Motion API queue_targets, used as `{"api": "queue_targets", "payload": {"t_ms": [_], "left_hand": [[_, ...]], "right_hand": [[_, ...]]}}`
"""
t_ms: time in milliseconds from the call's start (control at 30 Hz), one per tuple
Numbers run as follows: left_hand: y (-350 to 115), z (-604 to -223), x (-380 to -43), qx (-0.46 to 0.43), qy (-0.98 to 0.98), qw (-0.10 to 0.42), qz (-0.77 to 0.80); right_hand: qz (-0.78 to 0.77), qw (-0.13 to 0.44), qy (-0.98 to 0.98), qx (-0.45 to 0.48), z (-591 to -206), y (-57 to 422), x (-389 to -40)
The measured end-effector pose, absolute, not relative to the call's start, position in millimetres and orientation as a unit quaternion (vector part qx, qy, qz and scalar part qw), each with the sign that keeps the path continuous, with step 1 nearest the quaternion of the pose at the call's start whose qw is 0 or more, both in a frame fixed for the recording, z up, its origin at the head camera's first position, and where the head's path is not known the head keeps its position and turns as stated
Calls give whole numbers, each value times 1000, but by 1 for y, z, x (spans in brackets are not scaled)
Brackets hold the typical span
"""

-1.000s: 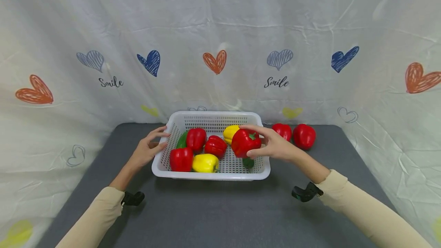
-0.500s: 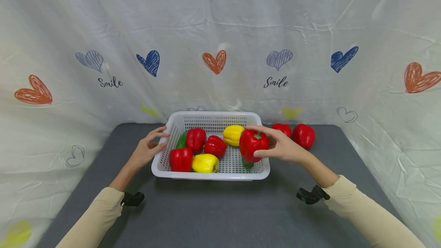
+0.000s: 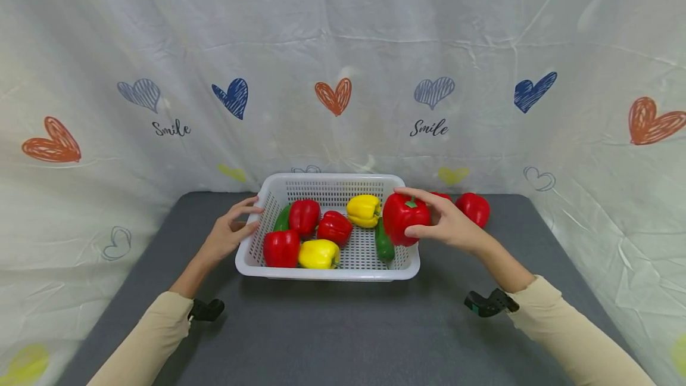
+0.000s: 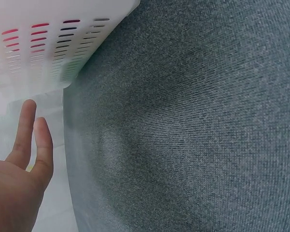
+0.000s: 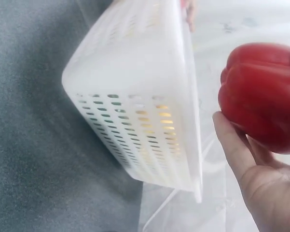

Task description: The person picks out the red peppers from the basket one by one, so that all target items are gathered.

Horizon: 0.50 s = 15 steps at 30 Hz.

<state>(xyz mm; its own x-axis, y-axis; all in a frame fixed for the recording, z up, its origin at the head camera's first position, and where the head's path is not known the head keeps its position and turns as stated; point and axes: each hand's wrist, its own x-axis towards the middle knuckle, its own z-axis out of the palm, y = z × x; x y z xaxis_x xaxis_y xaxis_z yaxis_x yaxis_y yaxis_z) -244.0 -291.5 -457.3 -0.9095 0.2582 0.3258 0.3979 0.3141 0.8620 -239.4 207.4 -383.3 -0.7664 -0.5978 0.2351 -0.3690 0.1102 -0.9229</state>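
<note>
My right hand (image 3: pixel 447 228) grips a red bell pepper (image 3: pixel 404 219) with a green stem, held up over the right side of the white plastic basket (image 3: pixel 327 274). In the right wrist view that red pepper (image 5: pixel 263 96) sits between thumb and fingers, above the rim. At the basket's left rim is my left hand (image 3: pixel 227 234), thumb and fingers spread, fingertips at the edge. Inside the basket lie several red peppers (image 3: pixel 281 249), a front yellow pepper (image 3: pixel 318 254), a back yellow pepper (image 3: pixel 364 210), a green vegetable (image 3: pixel 384 243) at right and another green one (image 3: pixel 282 219) at left.
On the grey table (image 3: pixel 332 332), right of the basket, sits a red pepper (image 3: pixel 473 209); another beside it is mostly hidden behind my right hand. A white curtain (image 3: pixel 375 46) printed with hearts hangs behind the table.
My right hand has moved right with the red pepper, from over the basket's inside toward its right rim, uncovering the back yellow pepper and right green vegetable. My left hand has stayed put.
</note>
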Motion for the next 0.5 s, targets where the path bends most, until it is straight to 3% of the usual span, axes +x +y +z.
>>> {"api": "queue_targets", "payload": {"t_ms": [500], "left_hand": [[-290, -454, -242, -185, -819, 60, -540]], "right_hand": [[-605, 82, 736, -294, -381, 228, -239]]}}
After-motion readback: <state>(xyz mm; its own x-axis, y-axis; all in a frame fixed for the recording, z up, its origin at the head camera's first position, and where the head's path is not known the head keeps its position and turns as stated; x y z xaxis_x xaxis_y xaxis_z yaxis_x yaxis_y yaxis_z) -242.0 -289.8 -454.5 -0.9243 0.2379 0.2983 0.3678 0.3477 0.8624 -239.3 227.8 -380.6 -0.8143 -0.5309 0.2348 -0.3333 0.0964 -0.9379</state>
